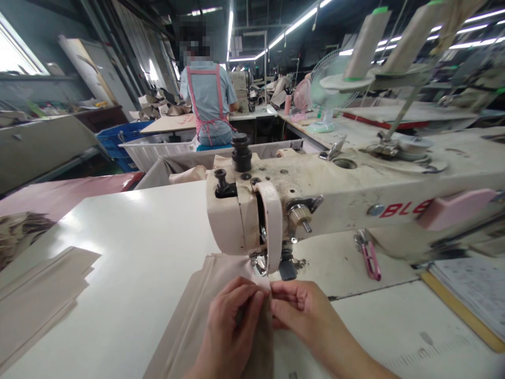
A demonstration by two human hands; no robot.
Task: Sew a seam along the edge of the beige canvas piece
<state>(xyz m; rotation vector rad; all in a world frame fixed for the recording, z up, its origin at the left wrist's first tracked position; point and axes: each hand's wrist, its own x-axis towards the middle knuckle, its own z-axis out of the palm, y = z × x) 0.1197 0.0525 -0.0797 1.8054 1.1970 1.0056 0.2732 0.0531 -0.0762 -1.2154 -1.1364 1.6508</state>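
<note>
A strip of beige fabric [197, 310] lies on the white sewing table [134, 247], its far end under the presser foot [262, 263] of a cream sewing machine [315, 200]. My left hand [231, 326] rests on the fabric and pinches its edge just in front of the foot. My right hand [302, 308] pinches the same edge from the right, fingertips touching those of the left.
Folded beige strips [39, 295] lie at the table's left edge. Pink thread snips [371, 258] rest beside the machine, papers [473, 284] at the right. A person in a pink apron [207, 100] sits ahead, back turned. A fan [327, 89] and thread cones [366, 42] stand behind.
</note>
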